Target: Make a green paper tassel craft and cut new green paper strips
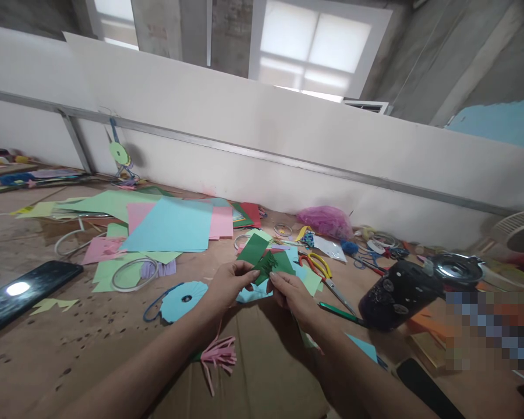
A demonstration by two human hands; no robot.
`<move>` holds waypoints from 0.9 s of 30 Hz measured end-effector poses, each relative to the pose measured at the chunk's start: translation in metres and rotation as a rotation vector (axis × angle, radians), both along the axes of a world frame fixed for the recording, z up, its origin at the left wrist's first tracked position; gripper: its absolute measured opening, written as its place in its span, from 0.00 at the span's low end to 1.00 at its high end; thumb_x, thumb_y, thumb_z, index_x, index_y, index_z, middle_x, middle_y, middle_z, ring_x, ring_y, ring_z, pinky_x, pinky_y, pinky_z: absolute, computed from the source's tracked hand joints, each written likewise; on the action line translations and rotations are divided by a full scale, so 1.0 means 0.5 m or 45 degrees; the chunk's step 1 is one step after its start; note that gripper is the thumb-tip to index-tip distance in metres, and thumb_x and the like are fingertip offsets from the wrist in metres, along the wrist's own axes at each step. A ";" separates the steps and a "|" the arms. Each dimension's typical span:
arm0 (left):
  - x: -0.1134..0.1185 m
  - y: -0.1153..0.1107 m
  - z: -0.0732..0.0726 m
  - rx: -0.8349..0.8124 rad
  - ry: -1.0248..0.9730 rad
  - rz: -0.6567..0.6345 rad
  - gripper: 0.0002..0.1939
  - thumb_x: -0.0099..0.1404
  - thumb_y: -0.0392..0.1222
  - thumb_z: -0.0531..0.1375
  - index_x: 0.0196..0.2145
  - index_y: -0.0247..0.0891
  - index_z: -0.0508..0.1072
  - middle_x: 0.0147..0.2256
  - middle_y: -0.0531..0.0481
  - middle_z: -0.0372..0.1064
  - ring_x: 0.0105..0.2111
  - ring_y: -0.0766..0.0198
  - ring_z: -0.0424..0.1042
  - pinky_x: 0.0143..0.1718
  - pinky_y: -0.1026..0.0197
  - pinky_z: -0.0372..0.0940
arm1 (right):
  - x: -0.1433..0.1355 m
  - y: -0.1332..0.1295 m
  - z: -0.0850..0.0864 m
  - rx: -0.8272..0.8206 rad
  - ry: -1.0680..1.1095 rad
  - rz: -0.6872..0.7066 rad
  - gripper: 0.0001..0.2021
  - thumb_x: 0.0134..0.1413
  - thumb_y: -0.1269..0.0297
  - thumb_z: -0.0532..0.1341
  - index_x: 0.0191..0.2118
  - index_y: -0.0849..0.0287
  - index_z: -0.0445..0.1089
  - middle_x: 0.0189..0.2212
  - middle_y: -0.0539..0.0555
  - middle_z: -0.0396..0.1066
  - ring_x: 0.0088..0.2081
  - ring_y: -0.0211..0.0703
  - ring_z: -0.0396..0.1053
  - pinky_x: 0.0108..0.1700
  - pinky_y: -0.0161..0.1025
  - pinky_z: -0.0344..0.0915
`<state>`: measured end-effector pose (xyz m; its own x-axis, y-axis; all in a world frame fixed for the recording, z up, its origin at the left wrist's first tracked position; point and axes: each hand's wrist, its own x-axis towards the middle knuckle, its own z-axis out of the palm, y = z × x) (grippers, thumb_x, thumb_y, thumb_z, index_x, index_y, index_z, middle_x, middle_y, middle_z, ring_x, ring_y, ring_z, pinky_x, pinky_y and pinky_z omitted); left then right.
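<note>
On the far left of the worktop [35, 355] lies a dark phone [24, 294], screen up and catching a light, well apart from the work. Further in, loose sheets of coloured paper [170, 227] overlap in a pile behind a clear tape ring [133, 273], and a round blue paper fan [181, 301] sits just beside the left hand [229, 285]. That left hand pinches the near left edge of a dark green paper piece [266, 265], held just above the worktop at the middle of the view, while the right hand [294, 297] grips its lower right edge; both hands are closed narrowly on it with fingertips. The fold would likely go best with the paper kept taut between the two pinches and creased in short, even steps, since the piece is small and its cut edge looks ragged. A pink paper tassel [220, 355] lies under the left forearm and could be brushed. To the right, scissors [325, 273] and a green pen [340, 313] lie near the right hand, and a dark bottle [397, 294] on its side crowds the right wrist.
</note>
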<state>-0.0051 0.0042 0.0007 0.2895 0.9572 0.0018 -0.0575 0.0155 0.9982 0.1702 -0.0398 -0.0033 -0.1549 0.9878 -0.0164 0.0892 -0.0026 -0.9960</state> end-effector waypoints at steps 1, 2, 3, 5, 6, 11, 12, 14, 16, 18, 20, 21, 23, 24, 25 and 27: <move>0.001 0.000 0.000 -0.004 -0.002 -0.002 0.18 0.44 0.53 0.69 0.24 0.35 0.72 0.21 0.54 0.68 0.20 0.67 0.65 0.23 0.64 0.57 | -0.001 0.000 0.001 0.006 -0.012 -0.010 0.24 0.56 0.41 0.57 0.26 0.60 0.67 0.12 0.43 0.53 0.17 0.32 0.48 0.22 0.35 0.41; 0.001 0.001 0.001 -0.007 -0.003 -0.003 0.19 0.44 0.53 0.69 0.24 0.35 0.72 0.21 0.54 0.67 0.19 0.67 0.65 0.23 0.64 0.57 | -0.001 0.000 0.001 0.015 -0.020 -0.019 0.24 0.56 0.41 0.57 0.25 0.60 0.67 0.12 0.43 0.53 0.17 0.33 0.48 0.22 0.35 0.42; 0.001 0.001 0.002 -0.009 0.000 -0.006 0.19 0.44 0.53 0.69 0.24 0.35 0.72 0.21 0.54 0.67 0.19 0.68 0.65 0.23 0.64 0.56 | -0.002 0.000 0.001 0.023 -0.023 -0.025 0.24 0.56 0.41 0.57 0.25 0.60 0.67 0.11 0.43 0.53 0.17 0.33 0.48 0.22 0.35 0.42; 0.000 0.001 0.004 -0.010 0.010 -0.005 0.19 0.44 0.54 0.69 0.24 0.35 0.72 0.20 0.54 0.67 0.20 0.67 0.65 0.23 0.64 0.55 | -0.001 0.000 0.001 0.030 -0.011 -0.020 0.24 0.57 0.41 0.57 0.26 0.60 0.68 0.12 0.43 0.53 0.17 0.33 0.49 0.22 0.35 0.42; -0.001 0.001 0.005 -0.011 0.016 0.002 0.19 0.45 0.54 0.69 0.24 0.35 0.73 0.21 0.53 0.68 0.20 0.67 0.65 0.23 0.64 0.55 | -0.001 0.000 0.000 0.024 0.000 -0.009 0.24 0.57 0.41 0.57 0.26 0.60 0.68 0.12 0.43 0.53 0.17 0.33 0.48 0.22 0.35 0.42; -0.007 -0.001 0.016 -0.036 -0.009 0.090 0.19 0.43 0.54 0.69 0.24 0.36 0.72 0.20 0.54 0.67 0.20 0.66 0.66 0.22 0.65 0.53 | 0.002 -0.001 -0.001 -0.004 0.021 0.016 0.24 0.58 0.42 0.56 0.28 0.60 0.69 0.13 0.44 0.54 0.17 0.32 0.49 0.22 0.35 0.41; -0.007 -0.003 0.018 -0.037 -0.016 0.100 0.19 0.43 0.54 0.69 0.24 0.36 0.72 0.19 0.54 0.66 0.20 0.66 0.66 0.22 0.65 0.53 | 0.003 -0.001 0.000 -0.011 0.019 0.014 0.24 0.58 0.42 0.56 0.28 0.60 0.69 0.13 0.44 0.54 0.17 0.32 0.49 0.22 0.35 0.41; -0.006 -0.005 0.024 -0.034 -0.019 0.109 0.18 0.44 0.54 0.69 0.23 0.36 0.72 0.19 0.54 0.66 0.20 0.66 0.66 0.23 0.65 0.54 | 0.003 -0.001 0.001 -0.022 0.008 0.011 0.23 0.59 0.43 0.56 0.28 0.60 0.68 0.13 0.44 0.54 0.17 0.32 0.49 0.22 0.35 0.41; -0.004 -0.007 0.028 -0.026 -0.019 0.113 0.18 0.43 0.53 0.69 0.23 0.36 0.72 0.19 0.54 0.67 0.20 0.67 0.66 0.23 0.65 0.55 | 0.003 -0.001 0.002 -0.024 0.000 0.011 0.23 0.59 0.43 0.55 0.28 0.60 0.68 0.13 0.44 0.54 0.17 0.32 0.49 0.22 0.34 0.41; -0.003 -0.008 0.030 -0.013 -0.023 0.117 0.18 0.43 0.53 0.69 0.23 0.36 0.72 0.19 0.54 0.67 0.20 0.66 0.66 0.23 0.64 0.56 | 0.003 -0.001 0.003 -0.018 0.000 0.016 0.23 0.59 0.43 0.56 0.28 0.60 0.68 0.13 0.44 0.55 0.18 0.32 0.49 0.22 0.34 0.41; -0.002 -0.009 0.031 -0.001 -0.019 0.115 0.17 0.43 0.52 0.69 0.22 0.37 0.72 0.19 0.54 0.67 0.21 0.66 0.66 0.23 0.64 0.57 | 0.002 -0.001 0.003 -0.016 0.005 0.022 0.23 0.59 0.43 0.56 0.28 0.60 0.68 0.13 0.44 0.54 0.17 0.32 0.49 0.22 0.34 0.41; -0.002 -0.009 0.031 0.004 -0.013 0.110 0.17 0.43 0.52 0.69 0.22 0.37 0.72 0.19 0.54 0.67 0.21 0.66 0.66 0.23 0.64 0.58 | 0.002 -0.001 0.004 -0.018 0.006 0.022 0.23 0.58 0.42 0.56 0.28 0.60 0.68 0.13 0.44 0.54 0.17 0.32 0.49 0.22 0.34 0.41; -0.002 -0.009 0.029 0.017 -0.002 0.100 0.16 0.44 0.52 0.69 0.22 0.37 0.73 0.19 0.54 0.67 0.21 0.66 0.65 0.24 0.64 0.59 | 0.002 -0.001 0.005 -0.022 0.003 0.015 0.24 0.58 0.42 0.56 0.28 0.60 0.68 0.12 0.43 0.54 0.17 0.32 0.49 0.22 0.35 0.41; -0.002 -0.009 0.028 0.024 0.000 0.097 0.16 0.44 0.52 0.69 0.23 0.37 0.73 0.20 0.54 0.67 0.21 0.66 0.66 0.24 0.64 0.60 | 0.001 -0.001 0.005 -0.021 -0.001 0.014 0.24 0.58 0.42 0.56 0.28 0.60 0.68 0.12 0.43 0.54 0.17 0.32 0.49 0.22 0.35 0.41; -0.003 -0.008 0.027 0.030 0.000 0.094 0.16 0.44 0.52 0.70 0.23 0.37 0.73 0.20 0.54 0.68 0.21 0.66 0.66 0.24 0.64 0.60 | 0.001 -0.002 0.005 -0.017 -0.008 0.015 0.24 0.58 0.42 0.56 0.27 0.60 0.68 0.12 0.43 0.54 0.17 0.32 0.49 0.22 0.35 0.41; -0.004 -0.007 0.025 0.035 0.004 0.088 0.17 0.44 0.52 0.70 0.23 0.37 0.73 0.20 0.53 0.68 0.21 0.66 0.66 0.24 0.64 0.61 | 0.001 -0.002 0.005 -0.003 -0.022 0.018 0.24 0.58 0.42 0.56 0.27 0.60 0.68 0.12 0.43 0.54 0.17 0.33 0.49 0.22 0.35 0.41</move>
<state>-0.0071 0.0004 0.0132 0.2229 0.9745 0.0274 -0.0542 -0.0156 0.9984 0.1708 -0.0410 -0.0009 -0.1686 0.9855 -0.0217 0.1062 -0.0038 -0.9943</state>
